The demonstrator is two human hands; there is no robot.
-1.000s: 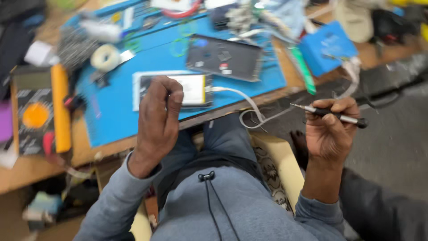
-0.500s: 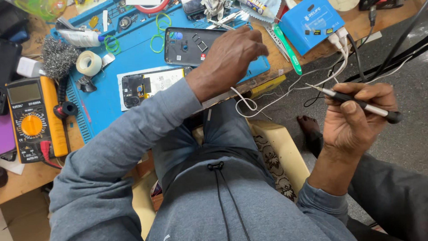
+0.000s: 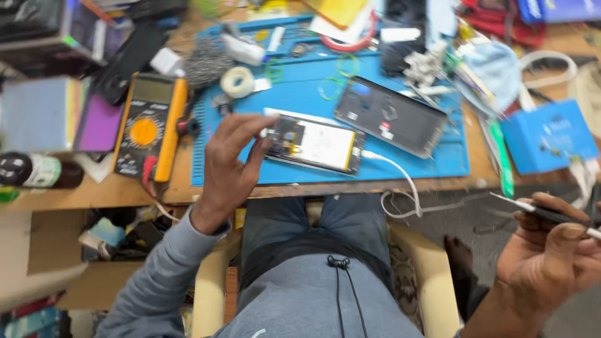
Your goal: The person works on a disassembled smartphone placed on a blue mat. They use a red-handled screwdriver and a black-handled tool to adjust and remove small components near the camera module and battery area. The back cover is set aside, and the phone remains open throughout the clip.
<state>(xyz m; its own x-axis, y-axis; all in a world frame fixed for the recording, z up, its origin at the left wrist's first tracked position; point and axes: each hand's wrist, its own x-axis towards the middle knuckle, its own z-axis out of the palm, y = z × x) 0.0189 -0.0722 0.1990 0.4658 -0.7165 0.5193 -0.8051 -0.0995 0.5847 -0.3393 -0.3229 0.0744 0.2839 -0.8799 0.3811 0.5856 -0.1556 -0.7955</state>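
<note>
The left hand pinches the corner of the opened black smartphone lying on the blue mat; steadying it flat seems wise. The right hand clasps thin metal tweezers.

Phone repair workshop, cluttered wooden bench, blue work mat, multimeter, opened phones

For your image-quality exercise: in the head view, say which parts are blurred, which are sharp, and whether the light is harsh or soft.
Head view: the right hand and its thin tool are motion-blurred; the clutter along the top edge is soft; the opened phone, the left hand and the multimeter are fairly sharp; light is soft and even, without hard shadows, with slight glare on the blue mat.
</note>
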